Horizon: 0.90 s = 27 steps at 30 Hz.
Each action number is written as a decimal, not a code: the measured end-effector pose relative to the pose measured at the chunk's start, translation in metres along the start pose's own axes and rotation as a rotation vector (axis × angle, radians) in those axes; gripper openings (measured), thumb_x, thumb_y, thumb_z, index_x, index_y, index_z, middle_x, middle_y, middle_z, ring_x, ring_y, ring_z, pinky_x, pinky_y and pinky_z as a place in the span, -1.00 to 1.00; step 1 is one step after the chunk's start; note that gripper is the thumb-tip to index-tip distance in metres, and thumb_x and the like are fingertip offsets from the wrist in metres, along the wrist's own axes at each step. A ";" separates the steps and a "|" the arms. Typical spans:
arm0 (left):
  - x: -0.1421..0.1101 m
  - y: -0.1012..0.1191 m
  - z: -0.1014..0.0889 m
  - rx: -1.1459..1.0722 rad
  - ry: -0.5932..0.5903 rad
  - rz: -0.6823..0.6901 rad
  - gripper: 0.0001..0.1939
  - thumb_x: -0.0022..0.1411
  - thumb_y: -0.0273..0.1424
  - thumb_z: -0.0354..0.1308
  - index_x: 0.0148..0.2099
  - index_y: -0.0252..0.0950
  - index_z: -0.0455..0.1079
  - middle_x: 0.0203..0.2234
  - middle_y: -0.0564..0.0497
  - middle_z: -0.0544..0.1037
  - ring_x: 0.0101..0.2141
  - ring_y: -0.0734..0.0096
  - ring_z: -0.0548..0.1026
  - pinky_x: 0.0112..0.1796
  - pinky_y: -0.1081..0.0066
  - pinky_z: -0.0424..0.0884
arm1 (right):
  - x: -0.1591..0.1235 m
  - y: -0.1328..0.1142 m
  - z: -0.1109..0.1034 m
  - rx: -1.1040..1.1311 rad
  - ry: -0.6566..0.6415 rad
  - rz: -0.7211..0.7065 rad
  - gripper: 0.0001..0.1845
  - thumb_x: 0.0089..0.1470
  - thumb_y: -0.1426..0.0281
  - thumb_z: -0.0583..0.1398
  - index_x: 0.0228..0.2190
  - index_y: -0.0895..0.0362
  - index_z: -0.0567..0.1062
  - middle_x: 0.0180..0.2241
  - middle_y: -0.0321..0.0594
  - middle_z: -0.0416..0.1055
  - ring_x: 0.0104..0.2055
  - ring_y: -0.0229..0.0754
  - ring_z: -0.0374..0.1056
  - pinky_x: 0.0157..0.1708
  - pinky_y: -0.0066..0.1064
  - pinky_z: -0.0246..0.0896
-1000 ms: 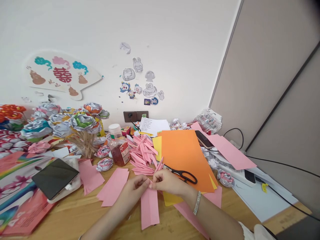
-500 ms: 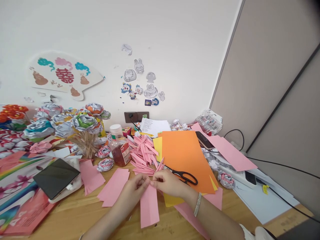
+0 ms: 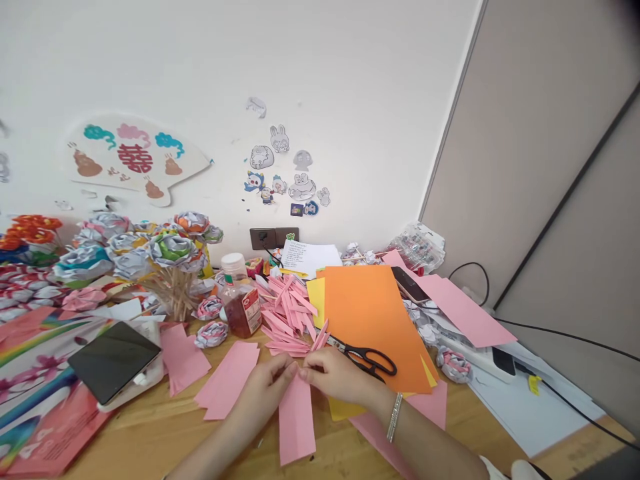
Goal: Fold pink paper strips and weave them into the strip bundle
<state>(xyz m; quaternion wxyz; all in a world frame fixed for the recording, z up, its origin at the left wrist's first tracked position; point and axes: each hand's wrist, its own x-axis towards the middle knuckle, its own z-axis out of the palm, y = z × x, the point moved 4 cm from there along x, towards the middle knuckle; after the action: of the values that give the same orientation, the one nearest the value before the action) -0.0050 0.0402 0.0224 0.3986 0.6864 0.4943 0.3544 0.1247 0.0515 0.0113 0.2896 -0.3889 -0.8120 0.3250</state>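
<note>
A long pink paper strip point(image 3: 297, 421) lies on the wooden desk point(image 3: 165, 427) in front of me, folded lengthwise. My left hand point(image 3: 267, 388) and my right hand point(image 3: 334, 375) both pinch its far end, fingertips close together. A bracelet sits on my right wrist. Black scissors point(image 3: 369, 357) lie just right of my right hand, on an orange sheet point(image 3: 370, 317). A heap of folded pink paper pieces point(image 3: 287, 312) sits right behind my hands.
Loose pink sheets point(image 3: 227, 377) lie at left, beside a dark tablet point(image 3: 114, 361). Paper flowers on sticks point(image 3: 167, 260) and a red-filled jar point(image 3: 240, 301) stand at the back left. A phone point(image 3: 407, 283), more pink paper point(image 3: 460, 307) and cables lie at right.
My hands stay at the strip's far end with small finger movements. The view has tilted slightly, so everything sits a bit lower and the strip looks shifted a little left.
</note>
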 end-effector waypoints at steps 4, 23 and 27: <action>0.001 -0.006 -0.002 -0.039 0.068 -0.058 -0.68 0.01 -0.22 -0.03 -0.65 -0.24 0.02 -0.70 0.19 0.08 -0.61 0.51 0.11 -0.62 0.53 0.06 | 0.000 -0.003 -0.001 0.049 -0.007 0.006 -0.65 -0.01 0.30 0.04 -0.70 0.16 0.07 -0.67 -0.42 -0.07 -0.61 -0.40 -0.11 -0.62 -0.53 -0.22; -0.001 -0.009 0.009 -0.252 -0.025 -0.220 -0.78 -0.09 -0.37 0.08 -0.30 -0.28 0.26 -0.73 0.24 0.33 -0.72 0.53 0.31 -0.66 0.53 0.22 | 0.006 0.014 -0.008 0.158 0.197 0.117 -0.87 -0.08 0.39 0.11 -0.57 0.18 0.37 -0.54 -0.32 0.27 -0.44 -0.29 0.19 -0.44 -0.51 0.05; 0.000 -0.010 0.007 -0.309 -0.033 -0.199 -0.78 -0.08 -0.23 0.09 -0.44 -0.30 0.28 -0.72 0.19 0.36 -0.69 0.52 0.33 -0.63 0.52 0.23 | 0.006 0.016 -0.017 0.201 0.301 0.124 -0.89 -0.07 0.38 0.12 -0.46 0.17 0.40 -0.45 -0.27 0.32 -0.39 -0.26 0.22 -0.38 -0.47 0.09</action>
<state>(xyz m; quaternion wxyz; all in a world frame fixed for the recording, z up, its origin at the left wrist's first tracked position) -0.0025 0.0411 0.0099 0.5404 0.5704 0.4929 0.3737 0.1406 0.0695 0.0108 0.4246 -0.4517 -0.6973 0.3598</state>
